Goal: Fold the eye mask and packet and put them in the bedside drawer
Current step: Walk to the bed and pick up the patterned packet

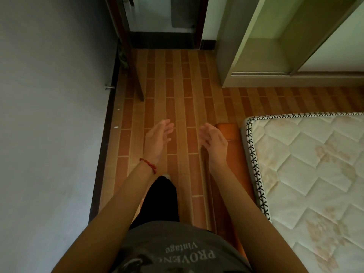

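Bare quilted ticking covers the mattress (307, 174), and neither the eye mask nor the packet shows on it or anywhere else in view; no bedside drawer is visible either. Where those things are cannot be told from this view. Both hands are held out over the floor (173, 79), just beside the mattress corner. The left hand (157, 137) has its fingers loosely spread and holds nothing; the right hand (213, 141), nearer the mattress, is likewise relaxed and empty, palm turned inward. By my reading, nothing of the task is in hand: folding and stowing either lie ahead or are finished out of sight, and the view cannot settle which. A red string bracelet (148, 164) circles the left wrist. On the grey shirt (177, 251), seen upside down, the print reads "Vintage" above "PROVEN", the rest cut off.
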Motion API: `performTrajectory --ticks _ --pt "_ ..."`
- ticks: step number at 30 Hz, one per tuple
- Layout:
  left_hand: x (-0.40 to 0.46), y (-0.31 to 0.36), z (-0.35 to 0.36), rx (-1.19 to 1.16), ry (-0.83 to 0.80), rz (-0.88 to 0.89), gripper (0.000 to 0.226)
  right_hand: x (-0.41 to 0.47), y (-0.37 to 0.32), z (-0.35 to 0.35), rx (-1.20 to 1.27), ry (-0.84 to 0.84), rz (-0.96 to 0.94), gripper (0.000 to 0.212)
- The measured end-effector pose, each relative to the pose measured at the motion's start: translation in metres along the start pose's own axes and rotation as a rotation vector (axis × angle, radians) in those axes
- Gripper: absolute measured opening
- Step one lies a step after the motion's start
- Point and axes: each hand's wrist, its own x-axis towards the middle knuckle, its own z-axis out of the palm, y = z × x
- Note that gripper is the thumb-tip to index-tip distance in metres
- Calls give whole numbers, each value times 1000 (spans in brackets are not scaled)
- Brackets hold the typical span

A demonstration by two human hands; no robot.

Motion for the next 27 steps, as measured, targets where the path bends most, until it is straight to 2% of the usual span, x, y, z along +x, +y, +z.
performTrajectory --ticks 12,20,27 --pt "181 77 -7 29 -115 20 32 134 -47 96 50 107 -10 16" --pt "255 94 25 40 -152 -28 34 210 -65 104 42 161 33 24" --pt "334 113 83 46 -194 -58 34 303 -104 101 62 174 6 24"
